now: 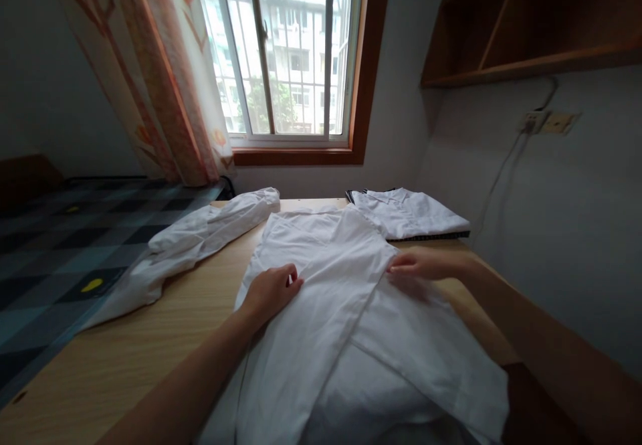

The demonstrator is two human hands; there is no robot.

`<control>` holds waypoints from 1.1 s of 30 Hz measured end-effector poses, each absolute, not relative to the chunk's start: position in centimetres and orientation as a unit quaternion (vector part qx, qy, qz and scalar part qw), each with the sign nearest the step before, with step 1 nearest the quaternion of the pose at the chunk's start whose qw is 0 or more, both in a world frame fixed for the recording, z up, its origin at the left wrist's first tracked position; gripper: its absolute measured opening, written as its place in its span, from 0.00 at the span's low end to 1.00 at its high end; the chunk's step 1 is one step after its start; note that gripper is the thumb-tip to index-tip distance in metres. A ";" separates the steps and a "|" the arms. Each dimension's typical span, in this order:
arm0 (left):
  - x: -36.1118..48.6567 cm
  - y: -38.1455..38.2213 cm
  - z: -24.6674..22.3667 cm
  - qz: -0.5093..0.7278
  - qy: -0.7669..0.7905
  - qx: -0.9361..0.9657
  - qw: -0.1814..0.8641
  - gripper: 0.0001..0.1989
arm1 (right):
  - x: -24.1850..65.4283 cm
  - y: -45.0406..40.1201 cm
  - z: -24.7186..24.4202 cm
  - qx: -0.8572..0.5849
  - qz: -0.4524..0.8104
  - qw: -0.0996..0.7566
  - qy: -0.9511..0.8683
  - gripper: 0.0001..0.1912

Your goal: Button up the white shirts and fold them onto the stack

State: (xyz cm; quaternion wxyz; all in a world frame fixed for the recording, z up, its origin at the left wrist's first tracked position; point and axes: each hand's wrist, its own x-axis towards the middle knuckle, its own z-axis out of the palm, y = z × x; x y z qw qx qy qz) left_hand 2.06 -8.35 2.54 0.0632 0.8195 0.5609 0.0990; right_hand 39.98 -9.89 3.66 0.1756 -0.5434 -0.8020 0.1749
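A white shirt (321, 284) lies partly folded across the table in front of me. One side is turned over its middle, and a sleeve-like part (431, 351) slants to the lower right. My left hand (273, 291) rests on the shirt's left side, fingers loosely bent, with a gap between thumb and forefinger. At the right folded edge, my right hand (418, 264) pinches the cloth between thumb and fingers. The near end of the shirt runs out of the bottom of the view.
On the wooden table (200, 298), another white garment (200, 231) lies loosely at the left. A folded white collared shirt (411, 212) sits on dark cloth at the far right. A bed with a checked cover (115, 244) adjoins the left; a wall shelf (531, 63) hangs right.
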 end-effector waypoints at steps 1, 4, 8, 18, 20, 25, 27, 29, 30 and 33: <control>2.1 -8.3 2.5 0.098 0.560 0.820 0.064 0.10 | 40.1 -9.3 5.0 -0.546 0.209 0.158 -0.796 0.15; 2.1 -8.4 2.6 0.102 0.556 0.822 0.066 0.10 | 38.8 -5.8 8.0 -0.593 0.138 0.213 -0.764 0.15; 2.0 -8.4 2.6 0.108 0.556 0.820 0.076 0.09 | 35.3 0.0 8.2 -0.692 0.018 0.208 -0.691 0.14; 2.0 -8.5 2.6 0.097 0.564 0.815 0.090 0.09 | 33.2 6.4 4.5 -0.749 0.045 0.174 -0.637 0.18; 2.0 -8.6 2.6 0.098 0.564 0.815 0.095 0.09 | 33.2 6.4 4.4 -0.747 0.027 0.187 -0.637 0.18; 2.3 -8.8 2.5 0.114 0.589 0.795 0.090 0.11 | 33.4 6.5 5.6 -0.728 -0.039 0.247 -0.639 0.16; 2.6 -8.6 2.4 0.116 0.594 0.792 0.082 0.12 | 33.5 6.9 6.6 -0.720 -0.064 0.261 -0.640 0.16; 3.0 -8.1 2.5 0.105 0.591 0.797 0.068 0.13 | 33.6 7.6 7.5 -0.715 -0.085 0.266 -0.640 0.16; 3.3 -7.6 2.6 0.098 0.588 0.800 0.059 0.14 | 33.7 8.0 7.9 -0.714 -0.095 0.267 -0.640 0.16; 3.9 -5.8 3.0 0.087 0.589 0.803 0.032 0.13 | 34.2 9.1 8.1 -0.720 -0.117 0.265 -0.631 0.17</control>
